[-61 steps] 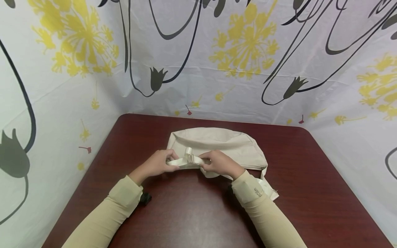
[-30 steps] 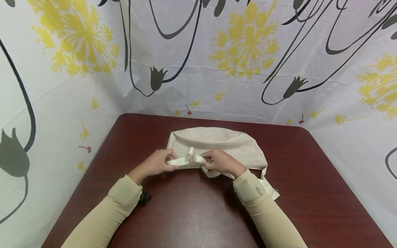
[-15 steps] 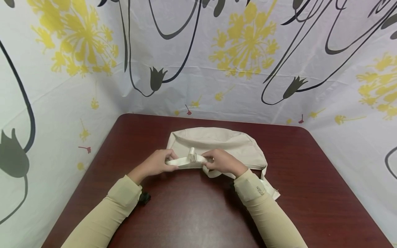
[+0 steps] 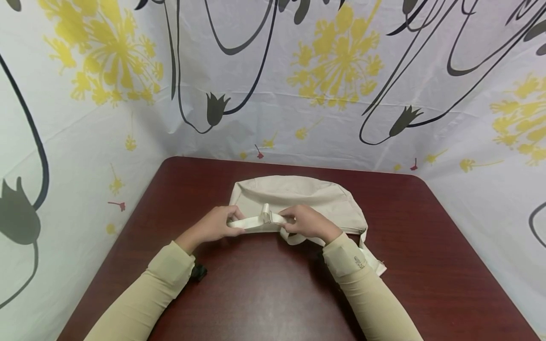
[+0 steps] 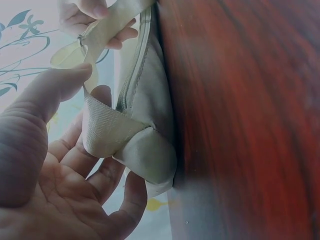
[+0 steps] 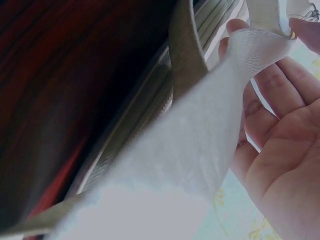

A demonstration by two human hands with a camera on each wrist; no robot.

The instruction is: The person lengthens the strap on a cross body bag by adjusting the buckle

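Ok so the cream strap [image 4: 251, 222] is pinched in two spots, between thumb and fingers of the left hand [image 4: 214, 223] and likewise of the right hand [image 4: 308, 222], with the buckle [image 4: 268, 218] hung between them and a little loop [image 4: 266, 209] sticking up. The beige bag [image 4: 298, 192] is set just behind, on the dark red table [image 4: 264, 289]

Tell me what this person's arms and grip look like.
The left sleeve and right sleeve are long and pale beige; the right cuff bears a small dark marking. Something black shows beside the left cuff. Left grip and right grip are ungloved.
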